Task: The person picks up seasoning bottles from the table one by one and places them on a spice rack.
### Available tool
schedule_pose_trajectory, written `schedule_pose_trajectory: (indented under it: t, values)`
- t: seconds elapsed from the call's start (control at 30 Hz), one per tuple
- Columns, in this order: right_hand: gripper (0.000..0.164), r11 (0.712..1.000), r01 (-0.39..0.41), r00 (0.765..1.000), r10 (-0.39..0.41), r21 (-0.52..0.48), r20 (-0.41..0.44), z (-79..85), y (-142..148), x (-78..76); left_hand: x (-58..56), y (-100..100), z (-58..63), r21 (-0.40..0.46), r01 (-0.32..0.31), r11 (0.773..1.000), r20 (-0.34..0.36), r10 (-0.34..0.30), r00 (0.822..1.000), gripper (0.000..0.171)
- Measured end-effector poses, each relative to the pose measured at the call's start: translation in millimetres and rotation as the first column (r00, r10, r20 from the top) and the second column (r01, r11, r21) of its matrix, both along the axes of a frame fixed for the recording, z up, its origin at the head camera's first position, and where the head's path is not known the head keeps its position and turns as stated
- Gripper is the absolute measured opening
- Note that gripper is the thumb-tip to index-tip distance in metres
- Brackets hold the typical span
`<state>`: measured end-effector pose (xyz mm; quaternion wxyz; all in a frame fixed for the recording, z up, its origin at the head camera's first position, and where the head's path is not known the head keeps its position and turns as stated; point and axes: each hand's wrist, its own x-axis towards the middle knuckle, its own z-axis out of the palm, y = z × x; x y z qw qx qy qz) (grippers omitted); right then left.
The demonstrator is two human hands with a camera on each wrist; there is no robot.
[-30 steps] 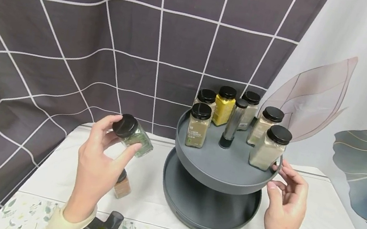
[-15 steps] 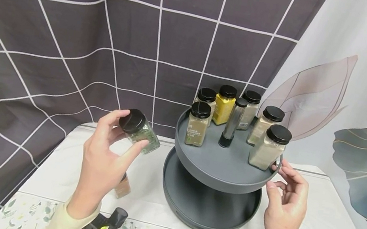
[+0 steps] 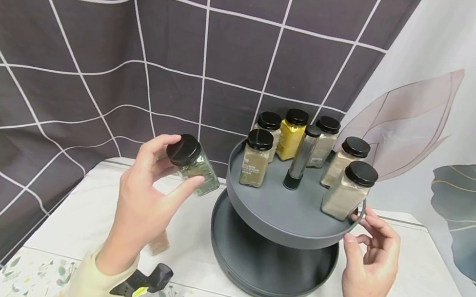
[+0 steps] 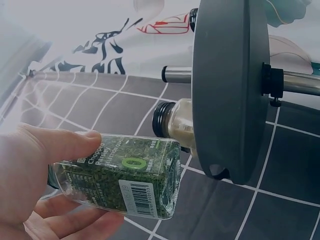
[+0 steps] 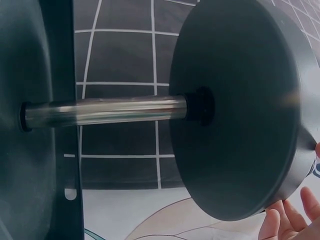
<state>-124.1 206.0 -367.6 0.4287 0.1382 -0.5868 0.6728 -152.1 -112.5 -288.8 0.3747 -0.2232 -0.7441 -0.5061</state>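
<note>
My left hand (image 3: pixel 143 196) grips a tilted glass jar of chopped parsley (image 3: pixel 202 174) with a black lid, thumb on one side and fingers on the other. The jar is held in the air, left of the upper tray. In the left wrist view the label and barcode of the parsley jar (image 4: pixel 125 175) face the camera. My right hand (image 3: pixel 370 273) holds the right rim of the upper tray (image 3: pixel 288 213) of a grey two-tier turntable. Several black-lidded spice jars stand on that tray, among them a cumin powder jar (image 3: pixel 255 164) and a yellow one (image 3: pixel 291 139).
Below is the lower tray (image 3: pixel 275 268), joined to the upper by a metal post (image 5: pixel 115 111). A clear tube with a dark cap (image 3: pixel 302 158) rises from the upper tray's middle. Partly behind my left wrist, a jar of brownish powder (image 3: pixel 159 244) stands on the white cloth (image 3: pixel 425 292).
My left hand has carried the parsley jar rightward and slightly up, closer to the upper tray. It now covers more of the brownish jar. My right hand stays at the rim.
</note>
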Motion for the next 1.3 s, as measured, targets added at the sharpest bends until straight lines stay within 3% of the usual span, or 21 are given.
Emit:
schedule_pose_trajectory:
  t: [0.3, 0.53, 1.0, 1.3]
  values:
    - [0.045, 1.000, -0.005, 1.000, 0.005, -0.016, -0.016, 0.3, -1, -0.9, -4.0, 8, 3.5, -0.008, 0.020, 1.000, -0.006, -0.020, 1.000, 0.066]
    - [0.047, 0.999, -0.009, 0.999, 0.008, -0.031, -0.034, 0.8, -1, -2.0, -7.8, 17, 5.4, 0.004, 0.070, 0.998, -0.020, -0.070, 0.997, 0.065]
    - [0.046, 0.999, 0.029, 0.999, -0.030, -0.021, -0.025, -0.2, 0, -0.4, -18.8, 37, 10.6, -0.040, 0.103, 0.994, -0.022, -0.104, 0.994, 0.064]
    - [0.046, 0.999, 0.031, 0.999, -0.032, -0.018, -0.030, -0.4, 1, 0.0, -19.4, 47, 13.3, -0.055, 0.124, 0.991, -0.018, -0.126, 0.992, 0.063]
